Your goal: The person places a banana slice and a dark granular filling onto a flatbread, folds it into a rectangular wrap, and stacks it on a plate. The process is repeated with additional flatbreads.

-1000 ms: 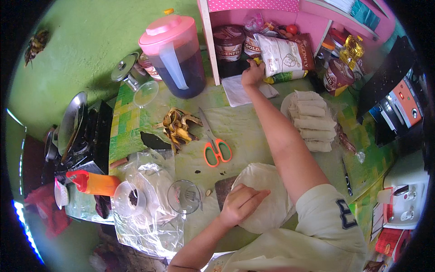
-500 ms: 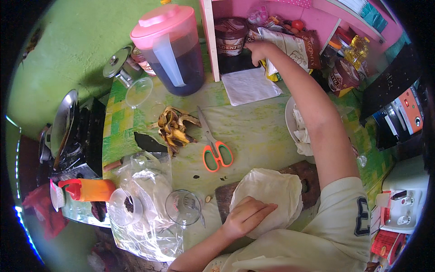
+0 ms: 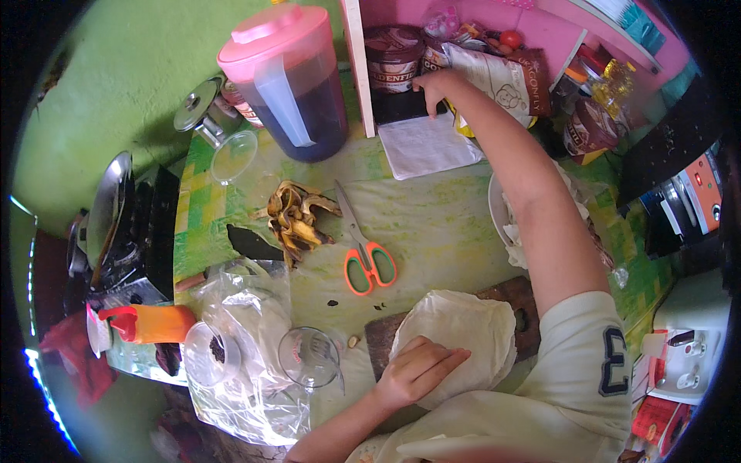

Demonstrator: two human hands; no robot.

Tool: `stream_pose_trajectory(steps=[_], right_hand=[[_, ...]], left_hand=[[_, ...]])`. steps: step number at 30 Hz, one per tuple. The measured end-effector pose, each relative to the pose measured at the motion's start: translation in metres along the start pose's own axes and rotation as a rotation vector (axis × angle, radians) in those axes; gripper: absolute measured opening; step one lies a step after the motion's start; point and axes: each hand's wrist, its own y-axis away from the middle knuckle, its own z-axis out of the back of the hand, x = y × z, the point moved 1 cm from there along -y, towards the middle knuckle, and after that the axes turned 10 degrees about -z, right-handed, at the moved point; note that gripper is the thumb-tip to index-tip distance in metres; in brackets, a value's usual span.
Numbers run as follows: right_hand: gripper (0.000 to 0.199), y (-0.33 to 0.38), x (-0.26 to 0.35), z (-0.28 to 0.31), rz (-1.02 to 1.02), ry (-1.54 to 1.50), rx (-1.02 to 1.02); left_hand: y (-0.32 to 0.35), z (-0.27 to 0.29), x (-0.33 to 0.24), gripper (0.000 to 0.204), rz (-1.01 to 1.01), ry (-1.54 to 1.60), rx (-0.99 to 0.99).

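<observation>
My left hand lies on a stack of thin, round, pale wrapper sheets, its fingers stretched over them. Under the sheets is a dark wooden cutting board. My right arm reaches far forward to the shelf, where my right hand hovers over a dark surface with fingers apart. Beside that hand stand a brown-lidded tub and a white and brown packet. No object shows in its grasp, though part of the fingers is hard to make out.
Orange-handled scissors lie mid-table near banana peels. A pink-lidded pitcher stands at the back left. Nearer are a glass, a small cup with dark bits and plastic wrapping. A white bowl sits under my right arm.
My right hand has shifted slightly left and down on the shelf, next to the tub. My left hand stays on the wrapper sheets. The view has moved a little.
</observation>
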Motion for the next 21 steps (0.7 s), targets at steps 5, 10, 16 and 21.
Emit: stream_pose_trajectory(steps=[5,10,16,21], right_hand=[[0.104,0.006,-0.002,0.003,0.039,-0.002,0.049],[0.106,0.009,0.001,0.000,0.092,-0.037,0.019],[0.118,0.012,-0.003,-0.011,0.118,-0.051,-0.159],[0.124,0.022,-0.002,-0.007,0.091,-0.045,-0.175]], left_hand=[[-0.001,0.003,0.002,0.041,-0.006,0.002,0.018],[0.000,0.001,0.001,0.040,-0.014,0.009,-0.004],[0.000,0.001,0.003,0.041,-0.015,0.005,-0.007],[0.004,-0.002,0.004,0.042,-0.019,0.001,-0.017]])
